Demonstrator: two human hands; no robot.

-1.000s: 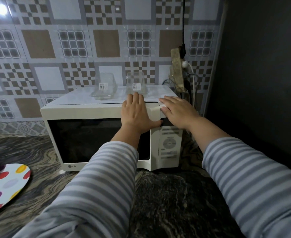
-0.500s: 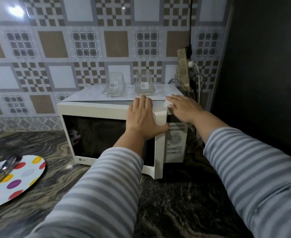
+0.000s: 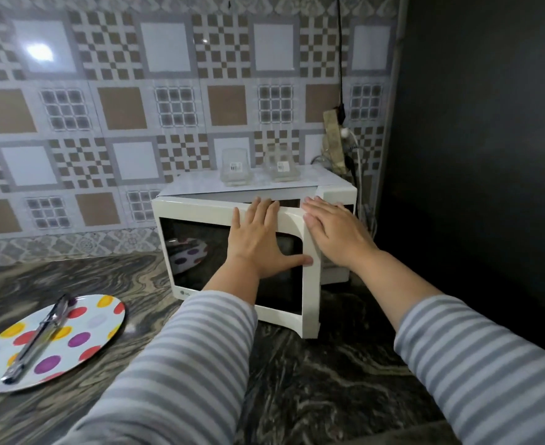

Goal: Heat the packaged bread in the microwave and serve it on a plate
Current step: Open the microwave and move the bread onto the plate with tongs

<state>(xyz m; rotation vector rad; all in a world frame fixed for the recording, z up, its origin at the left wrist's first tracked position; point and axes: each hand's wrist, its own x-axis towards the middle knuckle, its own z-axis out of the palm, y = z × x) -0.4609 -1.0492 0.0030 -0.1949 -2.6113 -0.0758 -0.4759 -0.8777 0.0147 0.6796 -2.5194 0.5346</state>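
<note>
The white microwave [image 3: 338, 191] stands on the counter against the tiled wall. Its door [image 3: 200, 208] is swung partly open toward me, hinged at the left. My left hand [image 3: 258, 239] lies on the door front, fingertips at its top edge and thumb stretched to its right edge. My right hand [image 3: 335, 232] rests flat with straight fingers against the oven's right side by the control panel. A white plate [image 3: 84, 332] with coloured dots sits on the counter at the left, with metal tongs [image 3: 39, 338] lying on it. No packaged bread is visible; the oven's inside is hidden by the door.
Two clear glass containers [image 3: 235, 168] [image 3: 281, 165] stand on top of the microwave. A socket block with cables [image 3: 345, 142] hangs behind its right corner. A dark wall [image 3: 473, 155] closes the right side. Dark marbled countertop [image 3: 329, 380] stretches in front.
The microwave door went from shut to partly open, swinging toward me with my left hand on it. My right hand stayed against the oven's right side. The view shifted, showing more of the plate.
</note>
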